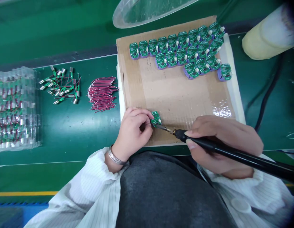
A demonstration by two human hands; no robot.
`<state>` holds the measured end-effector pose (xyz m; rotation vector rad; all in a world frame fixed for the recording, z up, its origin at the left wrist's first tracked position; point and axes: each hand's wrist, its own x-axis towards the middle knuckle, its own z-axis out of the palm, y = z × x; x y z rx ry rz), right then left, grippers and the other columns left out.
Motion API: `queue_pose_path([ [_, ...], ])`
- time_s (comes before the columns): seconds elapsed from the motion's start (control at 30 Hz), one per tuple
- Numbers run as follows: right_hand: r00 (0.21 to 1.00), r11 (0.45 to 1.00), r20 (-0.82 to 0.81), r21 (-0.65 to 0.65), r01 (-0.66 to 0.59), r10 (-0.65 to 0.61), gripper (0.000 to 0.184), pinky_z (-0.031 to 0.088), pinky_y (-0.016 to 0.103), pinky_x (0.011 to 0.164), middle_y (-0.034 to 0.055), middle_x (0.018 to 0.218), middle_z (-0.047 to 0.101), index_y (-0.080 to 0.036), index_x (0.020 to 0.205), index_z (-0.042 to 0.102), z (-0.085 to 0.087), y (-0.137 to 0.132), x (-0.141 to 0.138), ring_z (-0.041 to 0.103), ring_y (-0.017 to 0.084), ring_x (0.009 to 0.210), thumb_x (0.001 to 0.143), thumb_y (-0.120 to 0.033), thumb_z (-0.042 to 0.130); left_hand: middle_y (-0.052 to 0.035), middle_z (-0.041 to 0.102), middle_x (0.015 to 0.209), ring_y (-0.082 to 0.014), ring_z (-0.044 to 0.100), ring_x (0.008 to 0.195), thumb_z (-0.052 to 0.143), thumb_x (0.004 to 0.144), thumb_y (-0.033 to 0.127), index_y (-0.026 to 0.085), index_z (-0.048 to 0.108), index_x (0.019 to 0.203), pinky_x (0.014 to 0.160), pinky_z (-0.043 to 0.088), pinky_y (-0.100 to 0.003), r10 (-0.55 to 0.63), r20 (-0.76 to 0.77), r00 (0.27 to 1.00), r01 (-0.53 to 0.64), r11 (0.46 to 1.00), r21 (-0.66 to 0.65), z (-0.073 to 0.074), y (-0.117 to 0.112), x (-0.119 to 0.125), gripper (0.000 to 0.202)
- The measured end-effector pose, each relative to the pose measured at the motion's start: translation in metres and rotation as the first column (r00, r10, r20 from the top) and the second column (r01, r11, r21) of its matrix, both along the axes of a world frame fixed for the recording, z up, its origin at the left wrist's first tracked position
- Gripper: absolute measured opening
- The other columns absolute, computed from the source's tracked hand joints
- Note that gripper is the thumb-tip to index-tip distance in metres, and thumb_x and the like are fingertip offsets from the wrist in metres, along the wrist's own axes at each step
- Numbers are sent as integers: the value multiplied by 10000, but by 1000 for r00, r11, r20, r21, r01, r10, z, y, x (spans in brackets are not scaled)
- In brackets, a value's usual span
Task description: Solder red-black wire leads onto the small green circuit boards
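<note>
A small green circuit board (156, 118) lies on the cardboard sheet (170, 95) near its front edge. My left hand (135, 128) is closed at the board's left side, its fingertips on the edge. Whether a thin wire is also pinched there is hidden by the fingers. In my right hand (222, 142) is a black soldering iron (208, 144), gripped like a pen. Its metal tip reaches left and down to the lower edge of the board.
Several green boards with purple undersides (170, 58) stand in rows at the sheet's far side. To the left lie a pile of dark red wires (103, 95), small metal motors with leads (63, 85) and stacked clear trays (17, 109). A magnifier (128, 15) hangs above; a pale cylinder (263, 39) is far right.
</note>
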<state>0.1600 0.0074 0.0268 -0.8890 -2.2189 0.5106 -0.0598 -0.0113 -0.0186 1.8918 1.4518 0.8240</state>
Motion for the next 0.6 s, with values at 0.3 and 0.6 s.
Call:
queue_pose_path([
  [0.3,1000,1000,8,5,-1,1,199,564,265,560,16,669,667,-209,853,594,1,1,-1,668,156,613,709,-78,634,-17,716,921,-193,614,886,554,772,33,193,561,677,877,449,-389,-5,2,1000,5,1000,6,0,0,-1,186],
  [0.6,1000,1000,10,30,-7,7,198,565,253,559,11,654,665,-199,845,595,1,0,-1,670,154,612,698,-72,633,-20,717,923,-192,613,882,548,775,32,191,565,677,875,449,-388,-10,8,1000,10,1000,3,0,1,-1,187],
])
